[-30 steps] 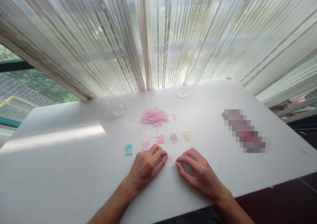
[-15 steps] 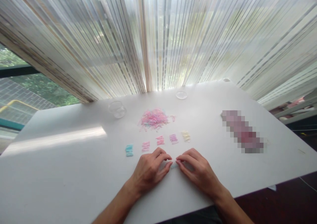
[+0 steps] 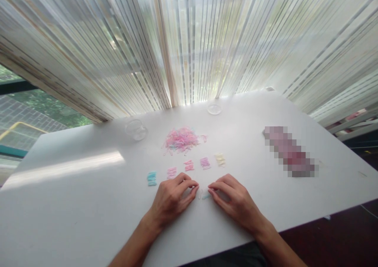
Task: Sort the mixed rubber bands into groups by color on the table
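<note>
My left hand [image 3: 174, 196] is closed, thumb and fingertips pressed together just above the white table [image 3: 88, 219]. Anything in its pinch is too small to make out. Across a narrow gap, my right hand [image 3: 233, 196] is pinched too, its fingertips hiding what they hold, if anything. Between the two hands are a pale, thin loop-like piece [image 3: 201, 194] and a small light-blue strip [image 3: 206, 197] close to the right fingertips. Beyond them, small slim pieces lie in groups by colour: blue [image 3: 151, 178], light pink [image 3: 171, 172], deeper pink [image 3: 189, 165], purple [image 3: 204, 163] and cream [image 3: 220, 160].
A loose heap of mixed pastel pieces [image 3: 181, 139] lies behind the groups. Clear round containers [image 3: 137, 131] stand at the back left, with a clear round lid or dish [image 3: 214, 109] farther right. A pixelated pinkish object [image 3: 289, 152] rests on the right. Striped curtains [image 3: 183, 42] hang behind.
My left hand has drawn a little to the left, widening the gap between the hands. The pale loop-like piece now shows there. The camera view has shifted slightly.
</note>
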The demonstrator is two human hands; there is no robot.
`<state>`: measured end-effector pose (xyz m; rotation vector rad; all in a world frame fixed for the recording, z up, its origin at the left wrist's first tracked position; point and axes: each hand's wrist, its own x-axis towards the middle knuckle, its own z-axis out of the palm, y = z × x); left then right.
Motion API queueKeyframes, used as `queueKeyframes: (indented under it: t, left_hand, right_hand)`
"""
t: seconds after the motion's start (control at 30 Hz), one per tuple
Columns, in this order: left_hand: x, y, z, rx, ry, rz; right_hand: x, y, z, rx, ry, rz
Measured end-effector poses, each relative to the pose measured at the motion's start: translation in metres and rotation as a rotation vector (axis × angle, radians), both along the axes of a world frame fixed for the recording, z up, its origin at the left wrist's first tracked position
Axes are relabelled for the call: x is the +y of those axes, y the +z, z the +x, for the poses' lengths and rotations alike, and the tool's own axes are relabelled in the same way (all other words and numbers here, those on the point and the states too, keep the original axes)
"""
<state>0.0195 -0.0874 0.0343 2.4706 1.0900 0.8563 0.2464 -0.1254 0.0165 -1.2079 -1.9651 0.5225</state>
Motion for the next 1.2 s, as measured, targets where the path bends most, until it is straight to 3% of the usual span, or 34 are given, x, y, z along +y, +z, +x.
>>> queueKeyframes:
  t: [0.17, 0.27, 0.53, 1.2]
  left_hand:
    - [0.007, 0.023, -0.053, 0.019, 0.201, -0.078]
    - [0.005, 0.026, -0.068, 0.096, 0.256, -0.058]
    - [0.003, 0.019, -0.055, 0.152, 0.277, -0.014]
    - [0.002, 0.01, -0.062, 0.171, 0.291, -0.008]
  right_hand:
    - [0.0, 0.005, -0.001, 0.019, 0.005, -0.01]
    - [0.001, 0.006, -0.002, -0.003, 0.015, 0.002]
    - [0.001, 0.004, -0.001, 0.035, 0.008, -0.019]
    - [0.0, 0.003, 0.0, 0.048, 0.014, -0.054]
